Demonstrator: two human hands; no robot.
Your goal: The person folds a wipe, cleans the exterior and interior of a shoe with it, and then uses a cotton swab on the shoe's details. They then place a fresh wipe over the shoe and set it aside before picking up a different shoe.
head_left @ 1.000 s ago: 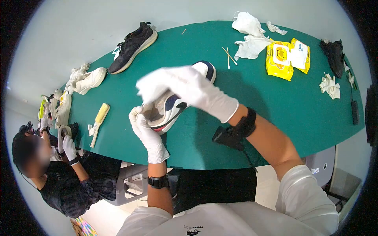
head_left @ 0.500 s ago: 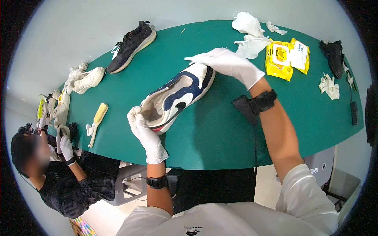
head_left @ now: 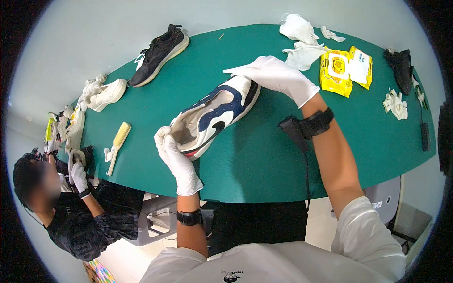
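Hands [head_left: 176, 160] (gloved) on the sneaker [head_left: 218, 113] — left at heel, right at toe

Lost part of the sneaker's [head_left: 218, 113] toe edge behind the right hand [head_left: 276, 78], part of its heel behind the left hand [head_left: 177, 158]. Found co-worker's [head_left: 78, 224] face blurred; couldn't identify tiny far-left clutter [head_left: 61, 126].

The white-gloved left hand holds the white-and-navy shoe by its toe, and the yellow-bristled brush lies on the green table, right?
Not the toe: the head view shows the left hand holding the shoe by its heel end. The brush does lie on the table.
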